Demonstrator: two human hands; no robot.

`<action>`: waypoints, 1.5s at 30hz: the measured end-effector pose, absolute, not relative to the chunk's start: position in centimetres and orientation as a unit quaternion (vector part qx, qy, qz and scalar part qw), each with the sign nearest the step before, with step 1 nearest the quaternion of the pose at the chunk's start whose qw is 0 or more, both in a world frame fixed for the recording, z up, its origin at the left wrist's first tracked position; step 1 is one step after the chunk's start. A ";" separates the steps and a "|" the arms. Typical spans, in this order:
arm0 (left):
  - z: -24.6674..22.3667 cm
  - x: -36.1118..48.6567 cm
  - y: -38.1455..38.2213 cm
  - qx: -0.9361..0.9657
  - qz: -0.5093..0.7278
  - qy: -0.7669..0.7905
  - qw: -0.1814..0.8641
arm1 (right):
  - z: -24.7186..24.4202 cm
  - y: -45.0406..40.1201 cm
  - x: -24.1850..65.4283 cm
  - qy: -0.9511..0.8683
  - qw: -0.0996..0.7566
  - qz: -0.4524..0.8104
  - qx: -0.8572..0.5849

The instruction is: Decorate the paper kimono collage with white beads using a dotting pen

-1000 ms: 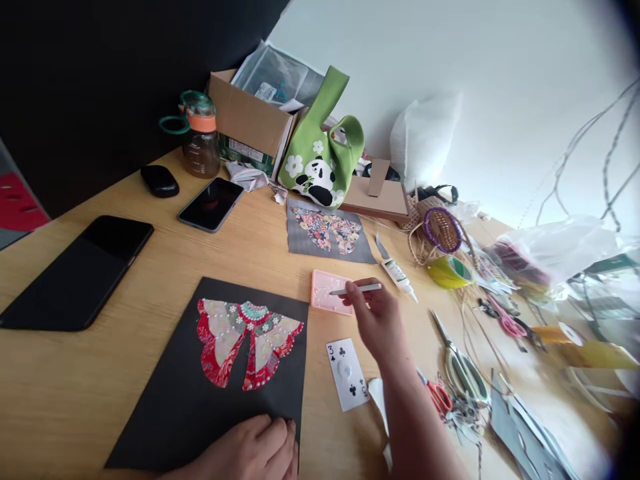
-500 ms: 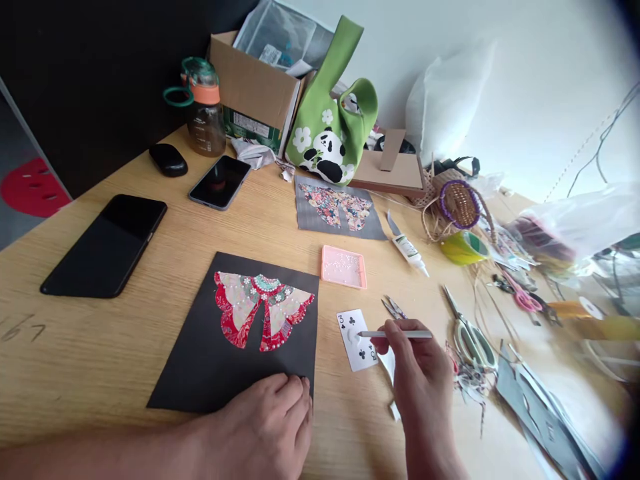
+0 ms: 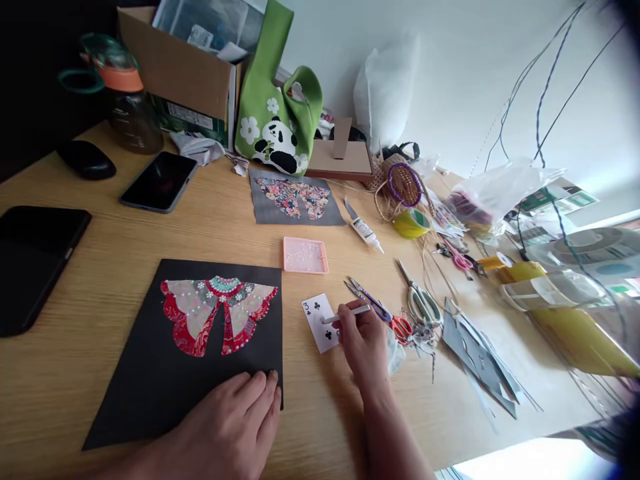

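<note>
My left hand [image 3: 245, 407] lies with its fingers flat on the lower right of a black sheet [image 3: 135, 393]. On that sheet is a red, cream and teal fabric collar shape [image 3: 186, 328] trimmed with white beads. My right hand [image 3: 364, 340] pinches a slim grey pencil [image 3: 356, 311], its tip at a three of clubs playing card [image 3: 313, 321]. A white blob shows on the card near the tip. Behind the card sits a pink tray [image 3: 306, 256] with small pale beads. Purple-handled snips [image 3: 371, 300] and red-handled scissors [image 3: 401, 328] lie by my right hand.
Farther back are a glue bottle [image 3: 365, 230], a grey sheet with a floral shape [image 3: 300, 198] and a green panda bag [image 3: 277, 120]. Large scissors [image 3: 423, 300] and grey scraps [image 3: 477, 360] lie to the right. A phone [image 3: 160, 181] and a black tablet [image 3: 37, 260] are left.
The view has swung to the right, so the things on the table appear farther left. The pencil stays in my right hand at the card, tilted differently. My left hand stays on the black sheet.
</note>
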State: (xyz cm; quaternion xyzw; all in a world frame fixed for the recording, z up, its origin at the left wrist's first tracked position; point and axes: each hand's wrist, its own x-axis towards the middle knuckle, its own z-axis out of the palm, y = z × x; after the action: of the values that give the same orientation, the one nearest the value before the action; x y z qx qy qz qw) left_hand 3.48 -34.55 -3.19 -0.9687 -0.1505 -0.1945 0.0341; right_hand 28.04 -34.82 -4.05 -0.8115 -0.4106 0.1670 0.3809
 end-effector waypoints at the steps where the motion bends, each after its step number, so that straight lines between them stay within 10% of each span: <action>1: -3.2 3.5 -34.5 -0.968 -0.196 -0.150 0.032 | -4.1 -34.8 28.1 -0.407 0.380 0.178 -0.811; 45: -3.0 3.5 -34.6 -0.965 -0.199 -0.169 0.007 | -4.0 -34.7 28.0 -0.383 0.365 0.219 -0.820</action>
State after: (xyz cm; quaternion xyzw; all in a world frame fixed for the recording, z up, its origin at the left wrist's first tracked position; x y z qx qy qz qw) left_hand 3.49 -34.62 -2.96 -0.9654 -0.1687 -0.1987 0.0072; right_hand 28.00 -34.67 -3.99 -0.8198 -0.3829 0.2190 0.3651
